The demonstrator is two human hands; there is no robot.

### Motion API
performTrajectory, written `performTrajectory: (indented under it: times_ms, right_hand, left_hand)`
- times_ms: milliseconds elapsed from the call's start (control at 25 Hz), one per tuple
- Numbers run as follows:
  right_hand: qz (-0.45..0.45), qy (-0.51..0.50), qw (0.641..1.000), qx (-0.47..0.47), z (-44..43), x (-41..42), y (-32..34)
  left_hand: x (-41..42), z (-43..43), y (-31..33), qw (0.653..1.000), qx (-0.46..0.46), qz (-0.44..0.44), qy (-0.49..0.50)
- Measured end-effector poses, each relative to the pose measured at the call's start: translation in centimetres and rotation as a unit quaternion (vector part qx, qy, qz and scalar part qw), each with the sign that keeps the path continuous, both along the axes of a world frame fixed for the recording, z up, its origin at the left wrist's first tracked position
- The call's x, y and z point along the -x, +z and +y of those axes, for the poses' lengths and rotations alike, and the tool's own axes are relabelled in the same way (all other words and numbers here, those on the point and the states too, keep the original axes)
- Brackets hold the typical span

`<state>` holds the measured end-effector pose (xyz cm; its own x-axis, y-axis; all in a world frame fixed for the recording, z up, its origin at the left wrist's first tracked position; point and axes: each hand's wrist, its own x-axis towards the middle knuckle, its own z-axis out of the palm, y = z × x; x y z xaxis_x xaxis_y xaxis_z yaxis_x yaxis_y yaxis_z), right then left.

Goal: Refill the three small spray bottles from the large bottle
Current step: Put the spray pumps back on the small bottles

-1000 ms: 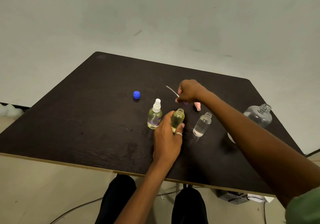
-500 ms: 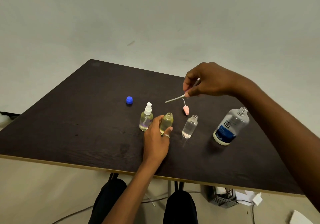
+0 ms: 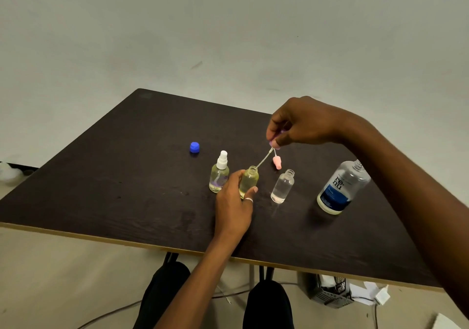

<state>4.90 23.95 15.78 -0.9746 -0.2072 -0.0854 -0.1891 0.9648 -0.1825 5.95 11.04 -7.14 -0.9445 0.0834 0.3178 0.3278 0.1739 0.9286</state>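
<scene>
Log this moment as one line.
step: insert pump into middle spray bottle | left hand: holds bottle upright | right hand: pinches spray pump, tube tip at bottle neck | large bottle: uncapped, standing

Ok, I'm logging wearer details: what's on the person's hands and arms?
The left hand wears a silver ring on one finger. The right hand has nothing on it. Both forearms are uncovered; no glove, watch or sleeve shows.

Our right hand, down at the table a second ago, now sits raised with the pump head pinched in it, and we note its dip tube slanting down, tip at the middle bottle mouth.
</scene>
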Motion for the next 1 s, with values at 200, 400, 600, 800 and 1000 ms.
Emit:
performTrajectory:
  times_ms: [200, 400, 600, 800, 1000]
  right_hand:
    - [0.001, 0.011, 1.000, -0.007, -0.5, 0.2, 0.0]
    - [-0.006, 0.017, 1.000, -0.007, -1.0, 0.9, -1.5]
    - [0.026, 0.000, 1.000, 0.004, -0.6, 1.0, 0.3]
    - [0.022, -0.002, 1.000, 0.018, -1.1, 1.1, 0.4]
    - [-0.019, 0.013, 1.000, 0.000, -1.8, 1.6, -2.4]
  left_hand:
    - [0.1, 0.1, -0.2, 1.000, 0.001, 0.004, 0.004]
    - [0.2, 0.2, -0.3, 1.000, -0.001, 0.000, 0.002]
    - [0.3, 0.2, -0.5, 1.000, -0.006, -0.002, 0.003]
    - [0.2, 0.1, -0.4, 1.000, -0.009, 0.003, 0.001]
    - [0.3, 0.1, -0.4, 1.000, -0.010, 0.002, 0.001]
